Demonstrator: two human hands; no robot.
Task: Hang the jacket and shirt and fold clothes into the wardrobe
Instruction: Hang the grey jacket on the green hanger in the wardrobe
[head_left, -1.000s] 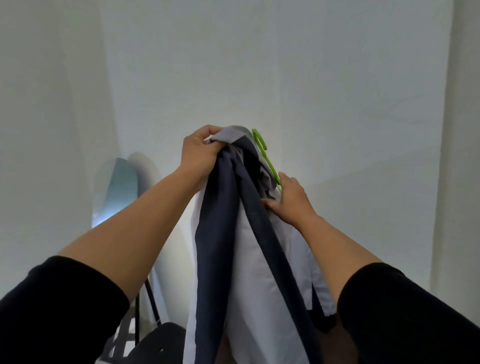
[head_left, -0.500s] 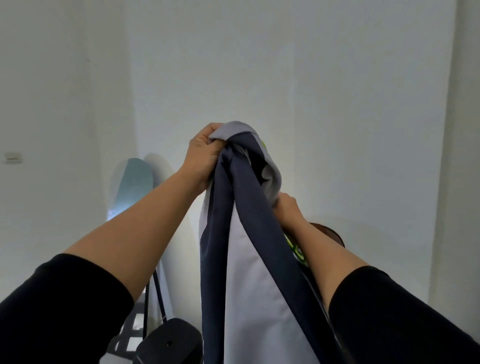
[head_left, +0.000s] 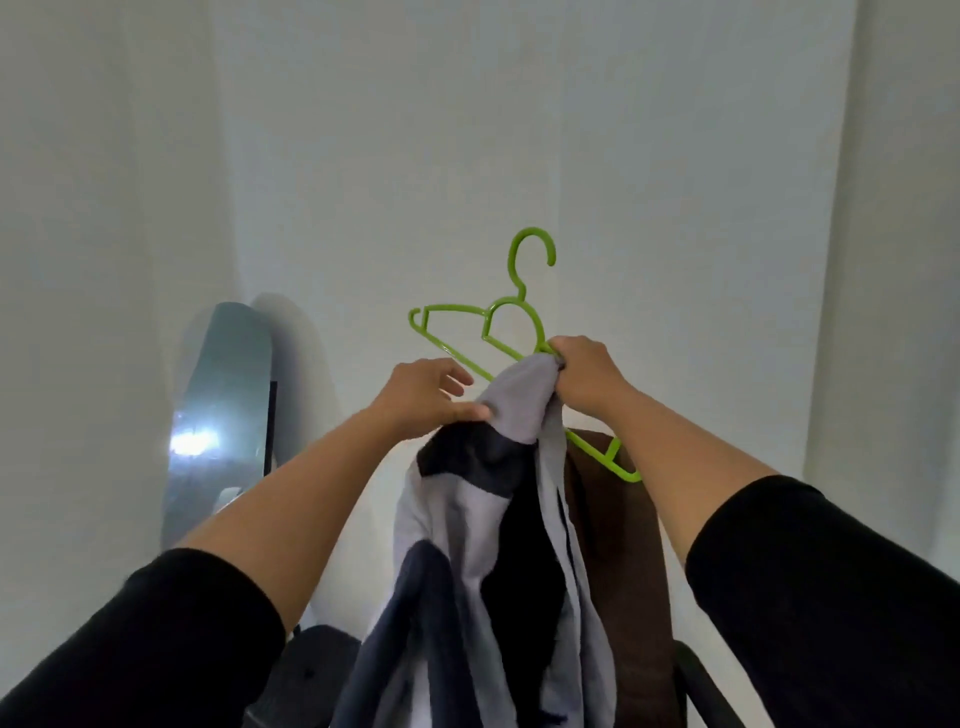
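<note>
A grey and dark navy jacket (head_left: 483, 561) hangs down in the middle of the head view, its top bunched up. A green plastic hanger (head_left: 511, 317) is raised in front of the white wall, hook upward, its right arm passing under the cloth. My right hand (head_left: 587, 376) grips the hanger's right shoulder together with the top of the jacket. My left hand (head_left: 428, 392) touches the jacket's grey top edge with its thumb, fingers spread and relaxed. The hanger's lower right end (head_left: 626, 470) sticks out below my right wrist.
A tall rounded mirror (head_left: 218, 415) leans against the wall at the left. A brown chair back (head_left: 618, 571) stands behind the jacket, and a dark seat (head_left: 311, 670) shows at the bottom. White walls surround everything.
My right hand has lifted the green hanger up out of the jacket into plain sight. My left hand has let go of the bunched top and now only touches it.
</note>
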